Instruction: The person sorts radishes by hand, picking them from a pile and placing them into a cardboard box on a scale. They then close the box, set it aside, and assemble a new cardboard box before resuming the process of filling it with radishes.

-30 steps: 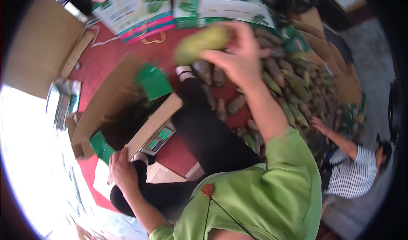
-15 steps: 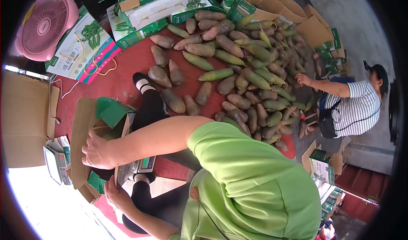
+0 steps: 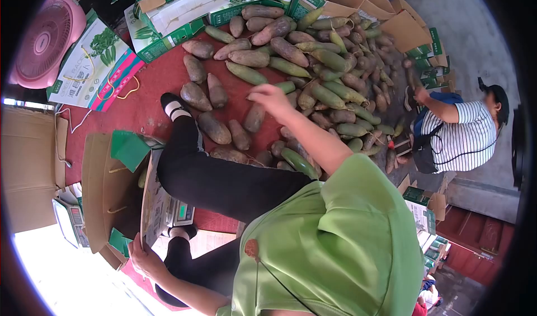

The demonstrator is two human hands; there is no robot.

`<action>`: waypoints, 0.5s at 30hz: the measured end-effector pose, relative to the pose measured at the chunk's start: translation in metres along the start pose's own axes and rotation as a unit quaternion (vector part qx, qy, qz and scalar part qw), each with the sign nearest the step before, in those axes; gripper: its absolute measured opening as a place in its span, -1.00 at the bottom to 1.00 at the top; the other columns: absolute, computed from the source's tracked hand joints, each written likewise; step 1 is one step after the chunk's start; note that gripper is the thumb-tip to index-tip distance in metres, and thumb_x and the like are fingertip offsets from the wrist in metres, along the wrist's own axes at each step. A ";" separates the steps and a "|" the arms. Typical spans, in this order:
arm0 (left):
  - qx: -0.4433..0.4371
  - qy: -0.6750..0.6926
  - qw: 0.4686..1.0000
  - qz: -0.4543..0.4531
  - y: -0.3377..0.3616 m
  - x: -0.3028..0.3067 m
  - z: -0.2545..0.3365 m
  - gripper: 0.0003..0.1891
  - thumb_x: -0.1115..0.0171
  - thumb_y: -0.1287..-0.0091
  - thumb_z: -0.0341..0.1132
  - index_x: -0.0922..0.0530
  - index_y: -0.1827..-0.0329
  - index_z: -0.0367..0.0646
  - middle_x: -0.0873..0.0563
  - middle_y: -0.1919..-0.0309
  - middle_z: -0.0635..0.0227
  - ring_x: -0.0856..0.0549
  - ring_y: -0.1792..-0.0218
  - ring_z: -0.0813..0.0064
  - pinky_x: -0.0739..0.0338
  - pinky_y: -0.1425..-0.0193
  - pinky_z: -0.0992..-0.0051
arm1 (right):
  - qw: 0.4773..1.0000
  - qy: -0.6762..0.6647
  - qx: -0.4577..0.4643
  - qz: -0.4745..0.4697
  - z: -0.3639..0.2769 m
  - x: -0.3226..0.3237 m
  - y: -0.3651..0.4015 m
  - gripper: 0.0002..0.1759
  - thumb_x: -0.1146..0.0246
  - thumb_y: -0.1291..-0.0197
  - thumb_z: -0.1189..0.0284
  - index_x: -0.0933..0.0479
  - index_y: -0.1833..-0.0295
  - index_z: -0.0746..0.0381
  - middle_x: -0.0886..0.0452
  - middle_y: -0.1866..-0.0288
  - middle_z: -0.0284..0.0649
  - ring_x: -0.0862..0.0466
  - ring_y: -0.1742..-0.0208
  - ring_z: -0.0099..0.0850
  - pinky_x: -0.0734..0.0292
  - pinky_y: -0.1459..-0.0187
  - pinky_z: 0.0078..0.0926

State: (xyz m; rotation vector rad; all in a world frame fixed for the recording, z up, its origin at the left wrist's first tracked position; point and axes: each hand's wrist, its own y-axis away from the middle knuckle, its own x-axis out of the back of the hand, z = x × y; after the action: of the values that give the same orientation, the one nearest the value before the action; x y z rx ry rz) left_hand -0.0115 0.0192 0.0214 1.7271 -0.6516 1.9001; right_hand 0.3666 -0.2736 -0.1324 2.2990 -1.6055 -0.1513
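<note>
My left hand (image 3: 144, 258) grips the near edge of an open cardboard box (image 3: 99, 173) with green flaps, fingers closed on its wall. Inside the box a bit of a green radish (image 3: 142, 177) shows. My right hand (image 3: 271, 100) is over the radishes on the red mat, its fingers stretched out and nothing visible in them. It covers part of a green radish (image 3: 286, 86). Just below it in the view lies a brownish radish (image 3: 255, 118). A scale (image 3: 182, 211) with a lit display stands beside the box.
A large heap of radishes (image 3: 341, 86) spreads across the red mat (image 3: 151, 83). Printed cartons (image 3: 184, 13) and a pink fan (image 3: 45, 41) stand at the upper left. At right a person in a striped shirt (image 3: 467, 131) sits by the heap. Another scale (image 3: 70, 218) stands at the left.
My right hand has left the box and moved to the right, over the radishes. My left hand stays on the box edge. The whole view has shifted slightly.
</note>
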 end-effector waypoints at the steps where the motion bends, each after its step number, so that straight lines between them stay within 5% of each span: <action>1: -0.004 -0.006 1.000 -0.001 0.000 0.000 -0.002 -0.75 -0.15 -0.18 -0.49 -0.62 0.08 -0.12 -0.61 0.29 0.22 -0.65 0.25 0.17 -0.51 0.21 0.26 | 0.988 -0.062 -0.131 0.050 0.015 0.027 0.006 -0.80 -0.29 -0.13 0.36 -0.58 0.12 0.14 -0.61 0.24 -0.40 -0.55 0.24 -0.57 -0.42 0.27 -0.56; 7: -0.014 -0.009 1.000 -0.003 -0.002 -0.002 -0.004 -0.76 -0.14 -0.20 -0.51 -0.62 0.08 -0.15 -0.61 0.30 0.20 -0.65 0.27 0.16 -0.51 0.22 0.27 | 0.821 -0.343 -0.312 0.332 0.146 0.155 0.009 -0.49 -0.33 -0.11 0.08 -0.41 -0.10 0.06 -0.52 0.03 -0.37 -0.54 0.18 -0.37 -0.42 0.20 -0.30; 10: -0.031 -0.004 1.000 0.001 -0.004 -0.006 -0.012 -0.77 -0.15 -0.20 -0.53 -0.61 0.08 -0.17 -0.61 0.31 0.19 -0.64 0.28 0.17 -0.51 0.23 0.27 | 0.751 -0.427 -0.313 0.393 0.153 0.185 0.012 -0.30 -0.32 -0.10 0.01 -0.26 -0.27 0.06 -0.42 -0.14 -0.35 -0.52 0.06 -0.34 -0.41 0.14 -0.26; 15: -0.059 0.024 0.998 0.014 -0.006 -0.010 -0.020 -0.86 -0.13 -0.29 -0.44 -0.58 0.15 -0.27 -0.56 0.39 0.14 -0.60 0.34 0.13 -0.44 0.27 0.25 | 0.712 -0.468 -0.307 0.424 0.153 0.198 0.003 -0.02 -0.34 -0.03 -0.07 0.03 -0.46 -0.06 -0.31 -0.23 -0.30 -0.45 -0.08 -0.32 -0.37 -0.03 -0.19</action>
State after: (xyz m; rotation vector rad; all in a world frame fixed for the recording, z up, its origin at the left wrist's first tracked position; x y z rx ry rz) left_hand -0.0220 0.0357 0.0100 1.6033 -0.7576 1.8762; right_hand 0.3933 -0.4905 -0.2554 0.7578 -2.3464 -1.5115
